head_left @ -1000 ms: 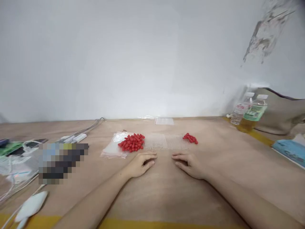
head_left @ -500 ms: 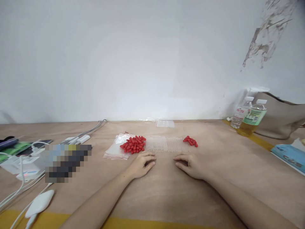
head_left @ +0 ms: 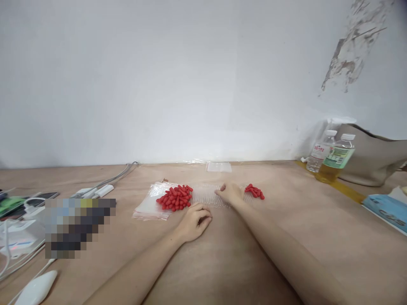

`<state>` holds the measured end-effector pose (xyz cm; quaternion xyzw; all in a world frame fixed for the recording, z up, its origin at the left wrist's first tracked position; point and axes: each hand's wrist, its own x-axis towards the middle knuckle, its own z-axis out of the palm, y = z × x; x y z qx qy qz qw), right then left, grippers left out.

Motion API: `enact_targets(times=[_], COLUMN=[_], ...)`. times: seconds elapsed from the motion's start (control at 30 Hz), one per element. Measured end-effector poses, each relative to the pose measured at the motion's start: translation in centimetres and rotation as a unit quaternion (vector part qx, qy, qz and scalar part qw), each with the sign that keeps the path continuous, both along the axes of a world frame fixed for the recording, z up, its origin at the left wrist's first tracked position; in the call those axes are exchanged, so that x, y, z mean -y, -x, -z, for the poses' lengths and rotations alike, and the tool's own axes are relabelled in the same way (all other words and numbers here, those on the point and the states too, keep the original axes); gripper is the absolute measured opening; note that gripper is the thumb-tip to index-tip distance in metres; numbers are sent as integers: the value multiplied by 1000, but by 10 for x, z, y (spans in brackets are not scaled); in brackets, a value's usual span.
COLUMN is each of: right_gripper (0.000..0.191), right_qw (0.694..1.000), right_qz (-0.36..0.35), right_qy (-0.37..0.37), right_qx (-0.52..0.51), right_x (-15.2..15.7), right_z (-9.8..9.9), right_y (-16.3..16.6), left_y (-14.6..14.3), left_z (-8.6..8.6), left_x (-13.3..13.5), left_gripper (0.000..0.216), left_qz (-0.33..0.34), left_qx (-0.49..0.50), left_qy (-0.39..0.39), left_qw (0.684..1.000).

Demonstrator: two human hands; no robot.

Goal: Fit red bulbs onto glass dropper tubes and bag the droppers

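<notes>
A large heap of red caps lies partly on a clear plastic bag. To its right stretches a row of clear thin tubes, and a small heap of red caps lies at the row's far right end. My right hand rests on the tube row with its fingers bent down onto the tubes; whether it grips one is not visible. Nearer me, my left hand lies on the brown table, fingers curled loosely, nothing in it.
Two plastic bottles and a beige bag stand at the back right, a blue packet at the right edge. Cables, chargers and a white device crowd the left. A small clear bag lies by the wall.
My right hand has gone forward from the bare table onto the row of clear tubes. My left hand has curled a little and stayed near its place.
</notes>
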<state>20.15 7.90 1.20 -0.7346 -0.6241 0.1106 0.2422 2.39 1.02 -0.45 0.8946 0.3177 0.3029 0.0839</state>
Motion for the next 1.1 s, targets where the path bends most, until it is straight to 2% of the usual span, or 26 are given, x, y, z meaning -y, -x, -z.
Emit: enact_targets(times=[0.3,0.5,0.6,0.7,0.83,0.93,1.0,1.1], right_gripper=[33,27,28,24,19,20,20,20], right_qw=[996,997,999,993,948,919,918,923], right_qz=[22,8,-22,-79,-197,-246,-243,-232], right_qy=[83,82,27,-87,-243,-296,-304,-303], right_qx=[14,4,-11,-14,52,83,70,39], right_x=[-14,-9,3,21,48,63,68,72], right_z=[2,-4,-9,-6,12,26,30,31], right_y=[0,2,-1,-11,-31,-41,-44,-43], left_y=[0,0,1,9,28,42,47,49], left_z=[-3,-2,-2,-11,-37,-54,-59,-57], left_x=[1,2,2,-4,-28,-50,-63,-74], left_gripper=[14,16,14,13,15,15,21,27], left_qz=[8,2,-38,-119,-252,-325,-367,-405], left_qx=[-7,-4,-1,-5,-56,-118,-136,-147], left_qy=[13,6,-19,-67,-118,-99,-53,5], left_qw=[1000,1000,999,991,959,933,918,902])
